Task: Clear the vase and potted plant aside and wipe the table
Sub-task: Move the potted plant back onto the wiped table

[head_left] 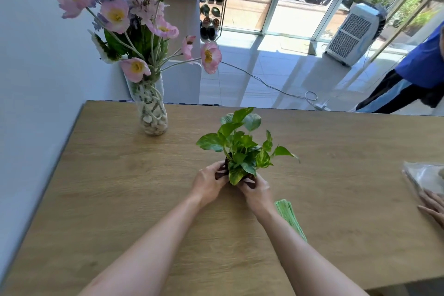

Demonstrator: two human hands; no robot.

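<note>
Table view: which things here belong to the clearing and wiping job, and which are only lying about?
Belong to the job:
- potted plant, held by left hand and right hand
- vase with flowers
- green cloth beside the right arm
- table

Only lying about:
- plastic bag at the right edge
- another person's hand
- shoe rack, air cooler

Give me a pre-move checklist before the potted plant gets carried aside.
1. Both hands on the pot: ok. Left hand and right hand wrap the potted plant from either side.
2. Grip security under the leaves: cannot tell, foliage hides most of the pot.
3. Vase clear of the path: ok, it stands upright at the far left of the table, apart from the plant.
4. Green cloth ready for wiping: ok, beside the right forearm.
5. Right side free: not ok, another person's hand rests there.
</note>
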